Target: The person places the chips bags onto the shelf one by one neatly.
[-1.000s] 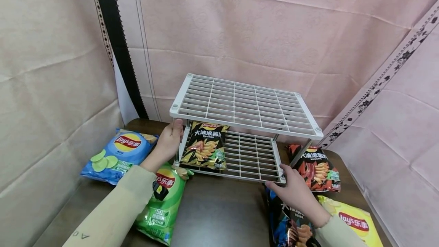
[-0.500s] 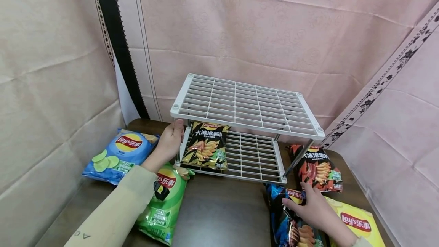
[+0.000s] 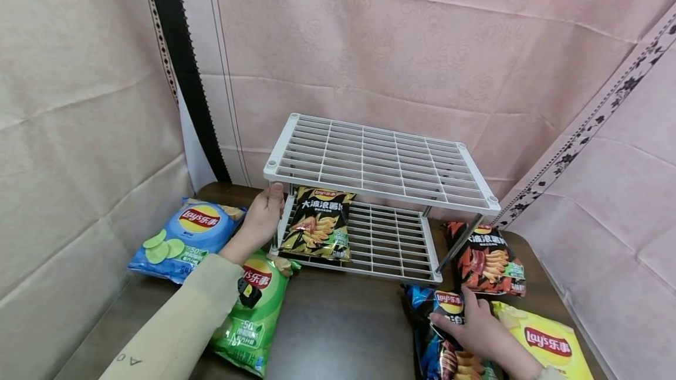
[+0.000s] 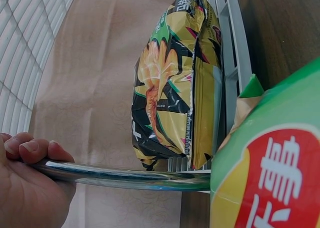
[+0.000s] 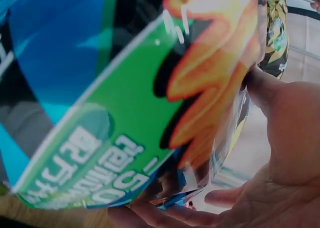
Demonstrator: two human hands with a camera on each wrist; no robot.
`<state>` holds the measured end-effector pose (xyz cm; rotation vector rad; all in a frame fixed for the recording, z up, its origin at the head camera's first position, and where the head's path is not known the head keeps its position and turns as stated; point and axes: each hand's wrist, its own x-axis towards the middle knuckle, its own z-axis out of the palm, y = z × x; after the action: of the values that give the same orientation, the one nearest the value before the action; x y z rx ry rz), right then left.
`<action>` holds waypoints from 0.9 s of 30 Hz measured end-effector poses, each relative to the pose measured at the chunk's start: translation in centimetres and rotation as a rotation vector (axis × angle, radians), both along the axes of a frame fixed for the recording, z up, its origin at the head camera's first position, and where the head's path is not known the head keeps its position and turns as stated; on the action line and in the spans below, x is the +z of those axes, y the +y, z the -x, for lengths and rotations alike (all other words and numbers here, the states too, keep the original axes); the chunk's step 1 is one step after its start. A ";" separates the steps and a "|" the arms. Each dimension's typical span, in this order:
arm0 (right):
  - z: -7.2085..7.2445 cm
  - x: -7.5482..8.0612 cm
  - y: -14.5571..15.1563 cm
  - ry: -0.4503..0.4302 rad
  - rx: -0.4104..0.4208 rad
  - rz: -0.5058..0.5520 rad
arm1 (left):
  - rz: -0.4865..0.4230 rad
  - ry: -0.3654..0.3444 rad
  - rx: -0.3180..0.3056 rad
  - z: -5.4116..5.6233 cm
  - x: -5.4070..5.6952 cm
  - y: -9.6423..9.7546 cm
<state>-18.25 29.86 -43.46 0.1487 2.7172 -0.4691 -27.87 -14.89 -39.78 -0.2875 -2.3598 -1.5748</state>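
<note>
Has moved the right hand from the front right corner of the rack to a dark blue chip bag just below that corner, grasping it. Clasps the rack's front left post with the left hand. On the rack's lower shelf: gold bag. Right of the rack: red bag, yellow bag. Left: light blue bag.

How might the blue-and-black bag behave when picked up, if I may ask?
The blue-and-black bag bulges, so it is probably light for its size. Its glossy surface may be slippery, and the printed crisps suggest fragile contents.
</note>
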 end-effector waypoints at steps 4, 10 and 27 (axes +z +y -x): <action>0.0 -0.2 -0.9 0.010 0.034 0.038 | -0.007 0.005 0.000 0.0 0.1 0.0; 0.0 -0.4 -1.6 0.029 0.049 0.059 | -0.014 -0.005 -0.013 0.0 -0.1 -0.1; 0.0 -2.6 0.1 -0.129 -0.129 0.216 | -0.012 0.007 -0.032 0.2 -0.2 -0.2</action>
<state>-18.22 29.97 -46.05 0.2863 2.5213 -0.7591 -28.04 -15.09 -40.00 -0.3290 -2.3503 -1.5991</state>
